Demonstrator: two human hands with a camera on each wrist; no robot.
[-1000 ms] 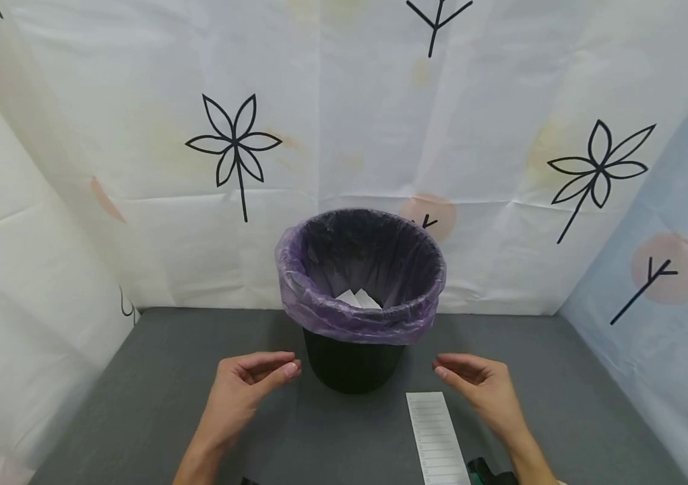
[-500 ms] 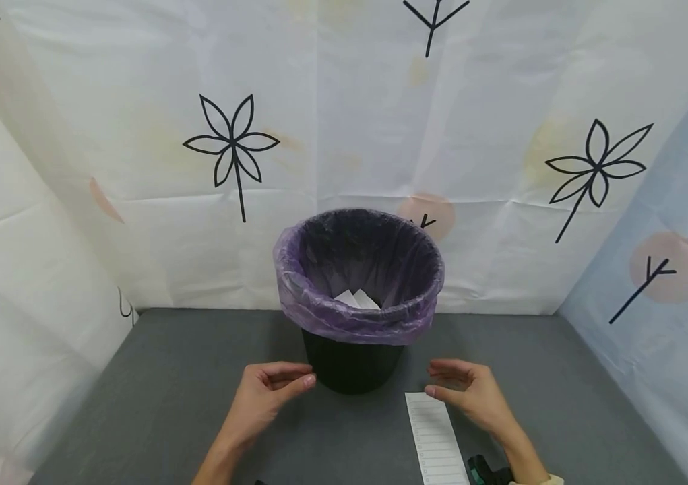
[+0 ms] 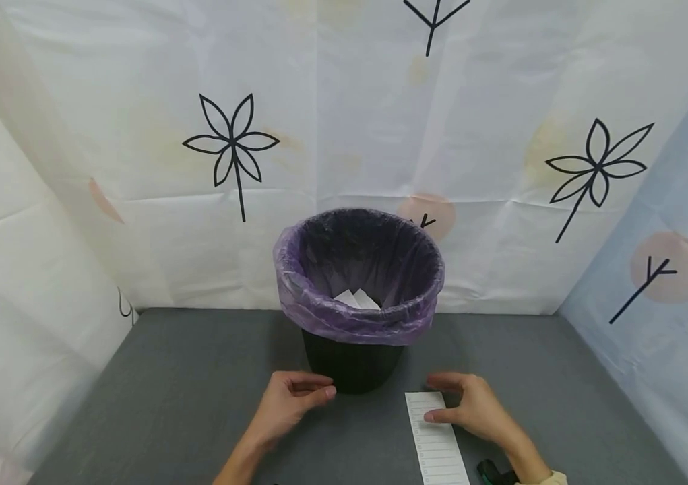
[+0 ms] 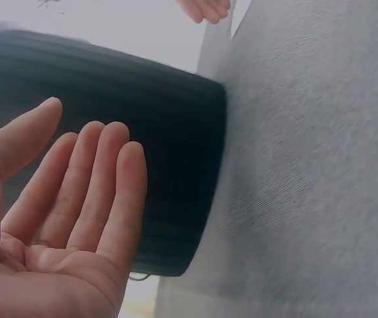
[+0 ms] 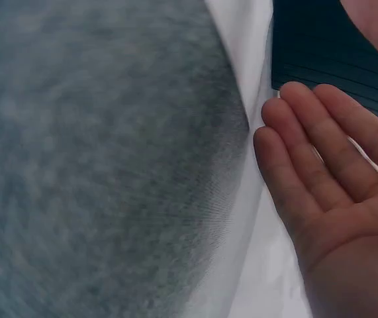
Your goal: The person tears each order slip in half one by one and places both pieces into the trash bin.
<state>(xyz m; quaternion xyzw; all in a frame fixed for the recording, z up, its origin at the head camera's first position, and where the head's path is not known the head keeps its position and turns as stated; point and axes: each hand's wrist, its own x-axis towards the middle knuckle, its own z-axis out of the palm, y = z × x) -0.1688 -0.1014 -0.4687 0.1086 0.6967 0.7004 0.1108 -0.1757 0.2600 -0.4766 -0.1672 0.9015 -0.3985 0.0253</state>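
A dark bin [image 3: 352,364] stands on the grey table, lined with a purple bag [image 3: 356,327] folded over its rim. Pale paper pieces [image 3: 358,299] lie inside it. In front of the bin's lower left side is my left hand [image 3: 289,407], its fingers loosely extended and holding nothing; the left wrist view shows its bare palm [image 4: 63,271] before the bin wall. A long white lined paper strip [image 3: 434,438] lies flat at the front right. Over its right edge hovers my right hand [image 3: 477,407], thumb apart from the fingers; whether it touches the paper cannot be told.
A black object [image 3: 492,471] is partly visible beneath the right wrist. White printed cloth [image 3: 344,135] hangs behind the bin and along both sides. The grey tabletop [image 3: 186,384] extends left and right of the bin.
My left hand has moved right and toward the near edge, in front of the bin. My right hand has come down and nearer, its thumb now over the paper strip. Bin and strip stay put.
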